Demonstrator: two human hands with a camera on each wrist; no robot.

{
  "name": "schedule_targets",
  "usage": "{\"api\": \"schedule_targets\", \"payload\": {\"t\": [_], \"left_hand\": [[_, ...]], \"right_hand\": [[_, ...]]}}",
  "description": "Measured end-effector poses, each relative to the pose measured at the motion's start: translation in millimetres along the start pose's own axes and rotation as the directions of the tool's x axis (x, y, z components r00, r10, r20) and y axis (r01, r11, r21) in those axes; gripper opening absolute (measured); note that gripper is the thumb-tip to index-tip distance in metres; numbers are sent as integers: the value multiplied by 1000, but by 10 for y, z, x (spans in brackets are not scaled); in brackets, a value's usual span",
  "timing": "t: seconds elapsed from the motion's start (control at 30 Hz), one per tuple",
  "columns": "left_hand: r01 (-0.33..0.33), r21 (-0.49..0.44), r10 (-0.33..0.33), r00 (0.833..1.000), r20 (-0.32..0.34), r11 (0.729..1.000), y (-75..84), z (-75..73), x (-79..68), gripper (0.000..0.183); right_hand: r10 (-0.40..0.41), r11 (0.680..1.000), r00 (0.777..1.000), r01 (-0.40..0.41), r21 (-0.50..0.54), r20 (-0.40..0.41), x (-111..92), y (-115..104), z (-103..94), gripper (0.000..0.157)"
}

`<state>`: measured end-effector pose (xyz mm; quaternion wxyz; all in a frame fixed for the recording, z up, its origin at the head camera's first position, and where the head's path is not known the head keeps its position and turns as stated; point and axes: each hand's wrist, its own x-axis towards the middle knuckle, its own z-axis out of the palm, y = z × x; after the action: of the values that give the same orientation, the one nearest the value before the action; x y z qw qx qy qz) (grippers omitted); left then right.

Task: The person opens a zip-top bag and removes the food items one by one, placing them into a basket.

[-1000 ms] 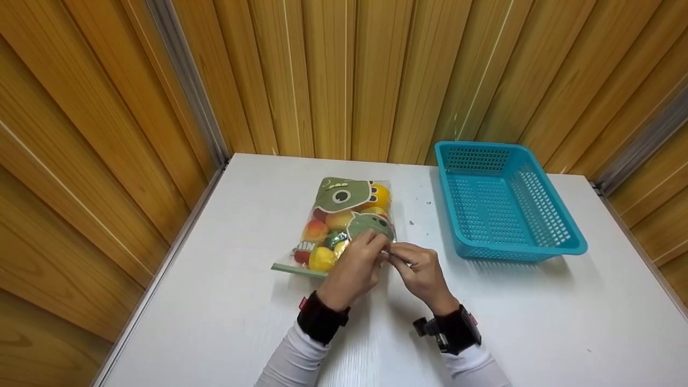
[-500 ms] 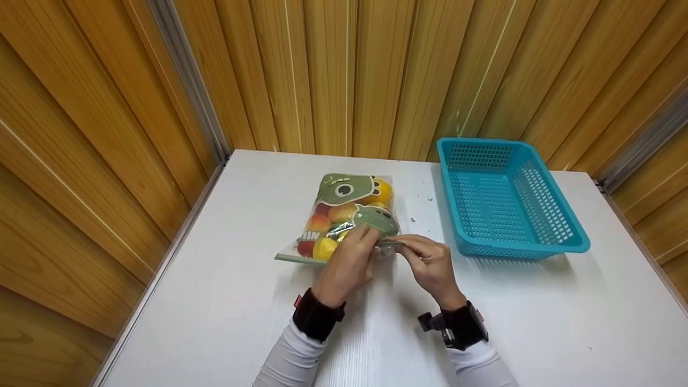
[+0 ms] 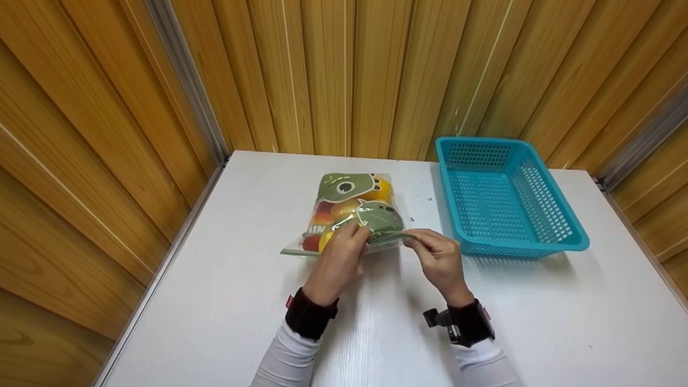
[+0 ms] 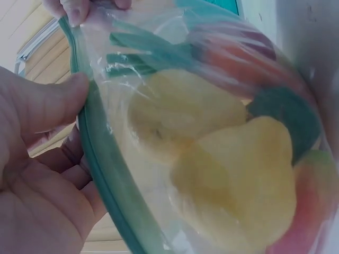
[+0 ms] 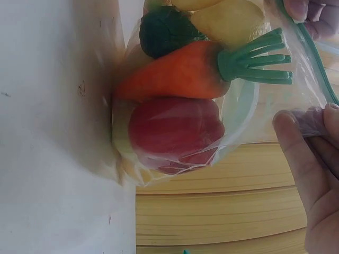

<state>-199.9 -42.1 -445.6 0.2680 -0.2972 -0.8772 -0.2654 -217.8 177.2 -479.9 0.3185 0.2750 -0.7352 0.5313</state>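
A clear zip bag with green cartoon faces lies on the white table, filled with fruit and vegetables. My left hand pinches its green zip edge near the middle. At the right corner of that edge my right hand pinches the plastic between thumb and fingers. Through the film in the left wrist view show two yellow pear-like fruits. The right wrist view shows an orange carrot with a green top, a red bell pepper and a dark green vegetable inside the bag.
A turquoise perforated basket stands to the right of the bag, with nothing in it. Small dark specks mark the white table between bag and basket. Wood-panelled walls enclose the table at the back and sides.
My right hand has slid right along the zip edge, away from my left hand, and a longer stretch of the edge shows between them. The left hand has shifted slightly left and up.
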Motion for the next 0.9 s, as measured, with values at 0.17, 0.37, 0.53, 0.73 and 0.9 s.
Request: {"api": "schedule_targets", "payload": {"t": [0.17,0.37,0.53,0.73,0.9], "left_hand": [[-19,16,19,999,-30,1000,-49,-32,2,25],[-7,-4,7,999,-47,1000,-122,-82,-12,26],[16,-6,-16,998,-54,1000,-178,-139,-20,28],[55,-4,-55,997,-55,998,-254,-211,-30,28],[101,-12,-102,994,-46,995,-304,-280,-36,34]], "right_hand": [[18,1000,1000,-17,6,-19,6,14,-44,19],[57,998,997,-56,25,-43,7,31,-105,16],[99,994,993,-97,40,-59,8,49,-150,14],[111,993,991,-107,49,-80,15,86,-201,14],[135,990,986,-129,62,-101,25,90,-237,13]]}}
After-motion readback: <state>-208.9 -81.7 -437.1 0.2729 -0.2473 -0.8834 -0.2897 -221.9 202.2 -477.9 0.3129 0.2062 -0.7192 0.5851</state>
